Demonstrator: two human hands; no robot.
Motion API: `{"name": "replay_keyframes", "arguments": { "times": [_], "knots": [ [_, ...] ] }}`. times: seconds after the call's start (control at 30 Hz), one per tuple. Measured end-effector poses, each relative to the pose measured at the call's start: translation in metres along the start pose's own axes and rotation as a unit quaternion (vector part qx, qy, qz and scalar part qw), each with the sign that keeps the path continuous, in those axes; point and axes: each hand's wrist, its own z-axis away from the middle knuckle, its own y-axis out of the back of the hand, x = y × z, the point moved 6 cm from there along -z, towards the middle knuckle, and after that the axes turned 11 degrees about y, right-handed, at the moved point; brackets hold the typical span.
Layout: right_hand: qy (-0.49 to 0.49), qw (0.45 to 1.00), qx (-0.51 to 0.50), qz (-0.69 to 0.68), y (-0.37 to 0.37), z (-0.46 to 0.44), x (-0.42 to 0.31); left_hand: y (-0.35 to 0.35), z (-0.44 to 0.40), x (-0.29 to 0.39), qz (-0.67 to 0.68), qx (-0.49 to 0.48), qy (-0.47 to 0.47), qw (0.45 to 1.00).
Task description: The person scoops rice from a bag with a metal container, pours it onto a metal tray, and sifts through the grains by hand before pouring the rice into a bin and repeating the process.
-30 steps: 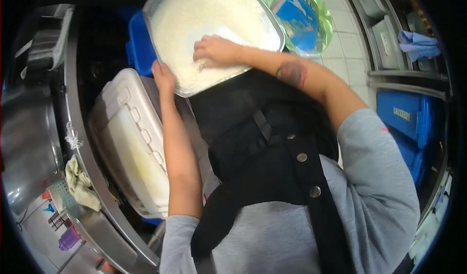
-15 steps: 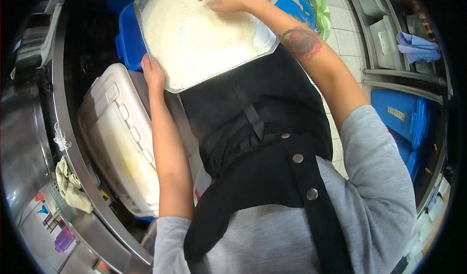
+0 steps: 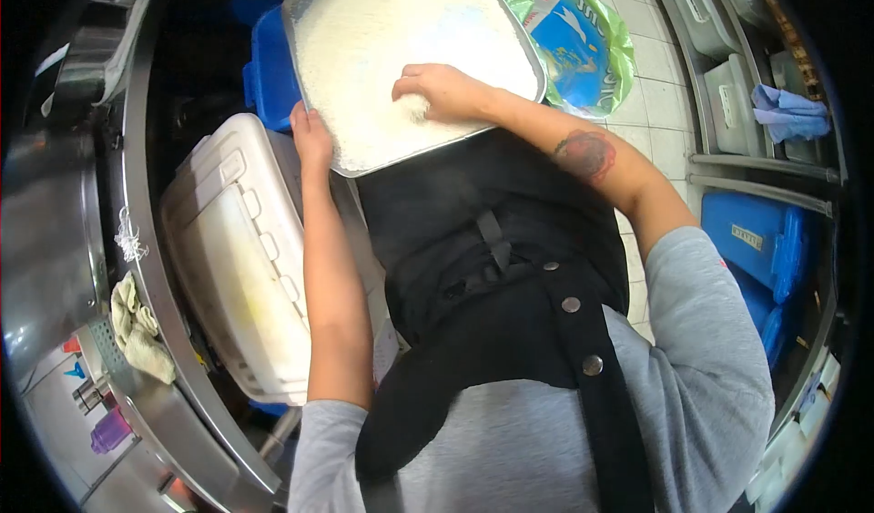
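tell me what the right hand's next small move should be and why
Probably sweep the right hand outward through the pale powdery material: its fingers are curled close to the tray's near edge, most of the material lies beyond them, and the left hand is at the left rim, seemingly able to steady it.

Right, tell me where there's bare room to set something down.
Bare floor tiles run between the green-edged bag and the shelf rack. The pale bin's lid also looks bare, between the metal counter and the left forearm. Crowded: the tray, with pale powder across it, the right hand over the powder and the left hand at the rim.
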Motion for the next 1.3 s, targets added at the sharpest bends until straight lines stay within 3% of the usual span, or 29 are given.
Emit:
{"name": "replay_keyframes", "arguments": {
  "times": [0.07,0.1,0.2,0.3,0.4,0.43,0.53,0.6,0.7,0.8,0.93,1.03,1.13,1.17,1.27,1.3],
  "knots": [
    [-0.02,0.996,-0.044,-0.071,0.009,-0.012,0.002,-0.003,-0.006,-0.009,-0.009,0.009,-0.017,1.0],
    [-0.096,0.986,-0.077,-0.108,0.023,-0.021,0.0,-0.003,-0.005,-0.007,-0.005,0.013,-0.014,1.0],
    [-0.102,0.984,-0.028,-0.14,0.047,-0.049,0.035,-0.001,-0.001,-0.001,0.01,0.011,-0.006,1.0],
    [-0.062,0.997,-0.036,-0.014,0.067,-0.078,0.074,-0.001,0.0,0.0,0.016,0.008,-0.004,1.0],
    [-0.13,0.988,0.035,0.078,0.068,-0.084,0.114,-0.001,0.001,0.0,0.032,0.002,0.006,0.999],
    [-0.117,0.991,0.032,0.051,0.058,-0.082,0.116,-0.001,0.002,0.002,0.031,0.001,0.009,0.999],
    [-0.141,0.967,0.091,0.194,0.025,-0.055,0.077,-0.001,0.001,0.003,0.026,0.003,0.016,1.0],
    [-0.1,0.99,0.011,0.098,0.002,-0.047,0.051,-0.002,0.001,0.0,0.023,0.006,0.019,1.0],
    [0.0,0.993,-0.011,0.12,-0.014,-0.027,-0.006,-0.003,0.0,-0.004,0.005,0.001,0.005,1.0],
    [-0.054,0.992,-0.065,0.09,-0.011,-0.021,-0.02,-0.002,0.004,0.002,0.019,0.005,0.017,1.0],
    [-0.038,0.99,0.052,0.124,0.004,-0.033,0.042,0.0,0.005,0.006,0.027,-0.003,0.02,0.999],
    [-0.159,0.976,0.092,0.115,0.045,-0.038,0.074,-0.002,0.004,0.003,0.03,0.002,0.019,0.999],
    [-0.195,0.976,0.039,-0.088,0.073,-0.043,0.069,-0.002,0.002,0.003,0.033,0.002,0.011,0.999],
    [-0.102,0.976,0.093,-0.171,0.079,-0.042,0.068,-0.002,0.002,0.003,0.039,0.0,0.012,0.999],
    [-0.079,0.978,0.146,-0.13,0.094,-0.024,0.055,-0.002,0.005,0.004,0.045,0.0,0.015,0.999],
    [-0.117,0.989,0.066,-0.063,0.092,-0.015,0.053,-0.001,0.005,0.005,0.045,0.002,0.014,0.999]
  ]
}}
